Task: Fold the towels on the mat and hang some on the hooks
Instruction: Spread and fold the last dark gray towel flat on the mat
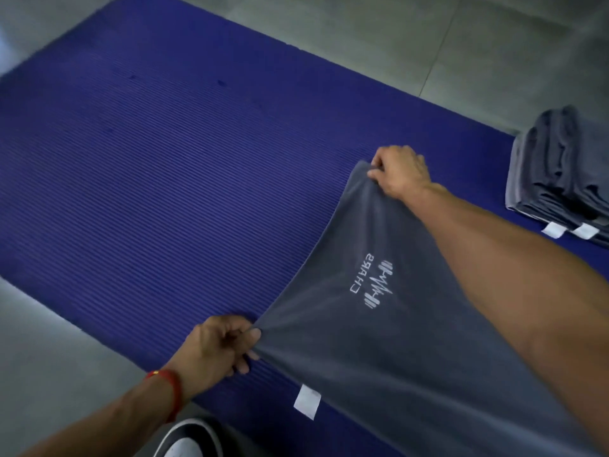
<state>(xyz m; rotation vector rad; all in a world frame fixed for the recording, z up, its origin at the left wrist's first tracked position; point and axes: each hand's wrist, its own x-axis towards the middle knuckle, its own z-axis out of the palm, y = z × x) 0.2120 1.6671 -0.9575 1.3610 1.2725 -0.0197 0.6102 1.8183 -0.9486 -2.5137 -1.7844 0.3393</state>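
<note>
One grey towel (412, 324) stretched between two hands, one folded stack (560, 173) beside.

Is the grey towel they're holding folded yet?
Not yet: the grey towel is stretched open between both hands, logo showing, unlike the folded stack.

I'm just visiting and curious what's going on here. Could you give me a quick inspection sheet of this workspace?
Surface: blue ribbed mat on a grey tiled floor.
Job's things: grey towel with white logo and tag, held stretched over the mat; stack of folded grey towels at the mat's right end.
Clutter: nothing seen.
Grippers: left hand pinches the towel's near corner; right hand pinches the far corner.
Cables: nothing seen.
Surroundings: shoe at bottom edge; no hooks in view.
</note>
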